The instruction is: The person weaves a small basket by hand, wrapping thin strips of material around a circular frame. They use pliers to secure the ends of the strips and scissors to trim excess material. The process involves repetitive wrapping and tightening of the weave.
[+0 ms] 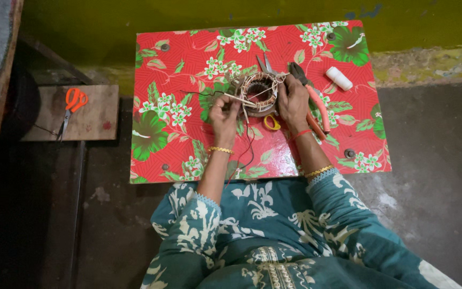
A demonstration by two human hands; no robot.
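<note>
A round motor stator point(258, 91) wound with copper wire lies in the middle of a small table covered in red flowered cloth point(188, 53). My right hand point(293, 101) grips the stator's right side and steadies it. My left hand point(224, 115) pinches a thin pale stick or strip that reaches into the stator's left side. Thin dark and red wires point(248, 147) trail from the stator toward the table's near edge.
Pliers with orange-pink handles point(312, 99) lie right of the stator, a white spool point(339, 78) farther right, grey scissors point(266, 64) behind it, a yellow ring point(271, 123) in front. Orange-handled scissors point(70, 107) rest on a wooden board point(94, 115) at left. Bare concrete floor surrounds.
</note>
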